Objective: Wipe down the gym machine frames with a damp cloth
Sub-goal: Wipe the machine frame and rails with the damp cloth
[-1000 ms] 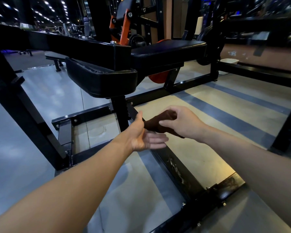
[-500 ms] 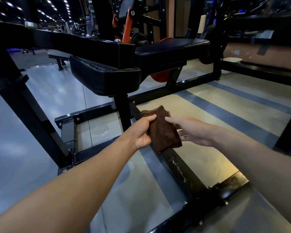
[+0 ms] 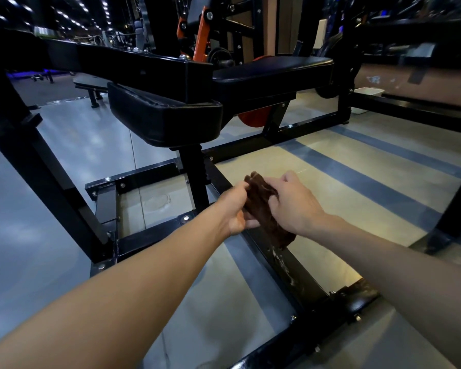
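Since half a second ago your right hand [image 3: 293, 206] has closed back onto the brown cloth [image 3: 264, 209]; your left hand [image 3: 236, 209] grips its other side. You hold the bunched cloth in the air above the black floor rail [image 3: 298, 270] of the machine frame.

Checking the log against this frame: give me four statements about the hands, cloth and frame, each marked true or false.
1. Both hands hold the cloth. True: left hand and right hand grip it.
2. The cloth is white. False: it is dark brown.
3. The cloth lies flat on the seat pad. False: it is held in the air above the floor rail.
4. The frame is black. True.
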The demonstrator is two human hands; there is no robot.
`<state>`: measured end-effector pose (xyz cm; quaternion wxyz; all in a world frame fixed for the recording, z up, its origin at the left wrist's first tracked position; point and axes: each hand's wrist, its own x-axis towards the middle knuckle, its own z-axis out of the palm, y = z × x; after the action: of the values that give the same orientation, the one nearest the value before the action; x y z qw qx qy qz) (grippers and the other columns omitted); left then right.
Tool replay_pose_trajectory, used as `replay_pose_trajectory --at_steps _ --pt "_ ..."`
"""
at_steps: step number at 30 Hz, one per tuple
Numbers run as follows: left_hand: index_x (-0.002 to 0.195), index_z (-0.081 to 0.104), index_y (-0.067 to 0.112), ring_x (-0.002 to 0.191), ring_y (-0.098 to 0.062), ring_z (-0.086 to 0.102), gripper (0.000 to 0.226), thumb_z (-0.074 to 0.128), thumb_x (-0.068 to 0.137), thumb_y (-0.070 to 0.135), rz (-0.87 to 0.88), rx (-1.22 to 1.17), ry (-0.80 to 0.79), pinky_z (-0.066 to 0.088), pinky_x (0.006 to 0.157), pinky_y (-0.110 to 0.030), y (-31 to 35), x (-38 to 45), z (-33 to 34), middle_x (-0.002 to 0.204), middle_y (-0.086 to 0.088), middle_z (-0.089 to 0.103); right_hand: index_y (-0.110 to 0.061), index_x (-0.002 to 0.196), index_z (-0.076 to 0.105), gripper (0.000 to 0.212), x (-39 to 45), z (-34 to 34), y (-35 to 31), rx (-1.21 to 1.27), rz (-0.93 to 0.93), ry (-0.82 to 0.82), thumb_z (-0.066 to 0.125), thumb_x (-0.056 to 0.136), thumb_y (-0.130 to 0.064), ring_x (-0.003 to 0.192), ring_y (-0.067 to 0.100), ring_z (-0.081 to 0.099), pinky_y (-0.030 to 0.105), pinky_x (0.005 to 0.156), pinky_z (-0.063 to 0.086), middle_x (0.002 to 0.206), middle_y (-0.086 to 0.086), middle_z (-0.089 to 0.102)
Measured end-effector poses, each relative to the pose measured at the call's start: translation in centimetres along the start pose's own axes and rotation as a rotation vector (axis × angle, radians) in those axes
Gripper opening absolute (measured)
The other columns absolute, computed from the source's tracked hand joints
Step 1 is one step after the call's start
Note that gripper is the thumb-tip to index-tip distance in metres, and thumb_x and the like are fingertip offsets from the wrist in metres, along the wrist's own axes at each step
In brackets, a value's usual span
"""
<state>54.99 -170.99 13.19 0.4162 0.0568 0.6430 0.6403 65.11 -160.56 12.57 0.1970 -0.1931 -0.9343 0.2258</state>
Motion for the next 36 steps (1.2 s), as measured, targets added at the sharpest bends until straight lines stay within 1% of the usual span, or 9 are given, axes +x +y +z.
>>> replay_pose_trajectory --at_steps 3,7,10,13,18,24,29,33,36 --pt "0.100 0.068 0.015 0.089 -0.021 0.072 0.056 0.047 0.098 0.067 0.001 -0.043 -0.030 0.061 0.088 -0.047 0.3 0.1 0.2 0.096 -0.008 0.075 -0.030 0.135 0.048 0.036 -1.0 0.8 -0.6 -0.271 -0.180 0.029 0.055 0.100 -0.024 0.076 0.015 0.052 0.039 0.067 0.056 0.110 -0.001 0.035" --pt "0.094 0.063 0.016 0.072 -0.016 0.068 0.020 0.059 0.103 0.033 0.017 -0.020 0.064 0.060 0.058 -0.033 0.4 0.3 -0.4 0.085 -0.006 0.069 -0.026 0.137 0.054 0.037 -1.3 1.1 0.1 -0.201 -0.332 -0.022 0.056 0.100 -0.034 0.100 0.012 0.044 0.029 0.080 0.046 0.120 -0.005 0.039" --pt "0.106 0.060 0.013 0.077 -0.019 0.067 0.013 0.056 0.105 0.026 0.027 -0.051 0.109 0.058 0.050 -0.031 0.4 0.6 -0.2 0.094 -0.011 0.067 -0.028 0.142 0.050 0.055 -1.3 1.5 0.5 0.154 -0.111 0.040 0.069 0.091 -0.037 0.108 0.011 0.051 0.032 0.093 0.050 0.123 -0.009 0.046" --pt "0.122 0.056 0.009 0.086 -0.025 0.068 0.022 0.054 0.106 0.024 0.038 -0.138 0.127 0.059 0.053 -0.038 0.6 0.3 0.1 0.107 -0.016 0.067 -0.030 0.145 0.044 0.068 -0.5 1.6 1.1 0.221 0.108 -0.127 0.071 0.084 -0.046 0.121 0.017 0.048 0.037 0.103 0.050 0.135 -0.005 0.044" --pt "0.121 0.054 0.009 0.088 -0.025 0.069 0.024 0.047 0.108 0.029 0.086 -0.037 0.197 0.060 0.062 -0.039 0.2 1.0 -0.7 0.109 -0.014 0.068 -0.036 0.118 0.057 0.020 -0.4 1.0 2.6 0.116 0.101 -0.361 0.051 0.102 -0.026 0.095 0.019 0.066 0.040 0.085 0.059 0.102 -0.003 0.069" --pt "0.115 0.059 0.008 0.089 -0.022 0.068 0.018 0.051 0.108 0.023 0.037 0.014 0.227 0.060 0.051 -0.030 -0.4 1.1 -0.5 0.109 -0.012 0.067 -0.030 0.160 0.011 0.077 -0.3 1.0 2.6 -0.302 -0.025 -0.363 0.055 0.097 -0.034 0.117 0.030 0.054 0.049 0.103 0.045 0.138 0.007 0.052" --pt "0.088 0.061 0.001 0.085 -0.025 0.069 0.022 0.046 0.104 0.001 -0.095 -0.058 0.089 0.062 0.073 -0.039 -0.9 -0.3 0.1 0.089 -0.015 0.068 -0.031 0.159 -0.021 0.124 -1.4 2.2 1.9 -0.431 0.004 -0.287 0.067 0.080 -0.067 0.140 0.035 0.039 0.048 0.114 0.033 0.164 0.006 0.022" --pt "0.103 0.063 0.006 0.093 -0.024 0.069 0.019 0.044 0.103 0.004 -0.114 0.021 0.036 0.065 0.067 -0.036 -0.9 -0.1 -0.1 0.103 -0.014 0.066 -0.023 0.156 0.024 0.072 -1.1 2.9 3.0 -0.443 -0.031 -0.169 0.058 0.098 -0.049 0.119 0.029 0.058 0.042 0.107 0.041 0.133 0.004 0.061" --pt "0.109 0.070 0.016 0.085 -0.014 0.062 0.029 0.043 0.103 0.012 -0.041 0.510 -0.081 0.062 0.076 -0.033 -1.3 0.0 -0.9 0.104 -0.006 0.063 -0.020 0.133 0.046 0.040 -0.7 2.1 3.6 -0.230 0.080 -0.508 0.062 0.100 -0.036 0.099 0.027 0.062 0.035 0.083 0.047 0.115 0.007 0.066"
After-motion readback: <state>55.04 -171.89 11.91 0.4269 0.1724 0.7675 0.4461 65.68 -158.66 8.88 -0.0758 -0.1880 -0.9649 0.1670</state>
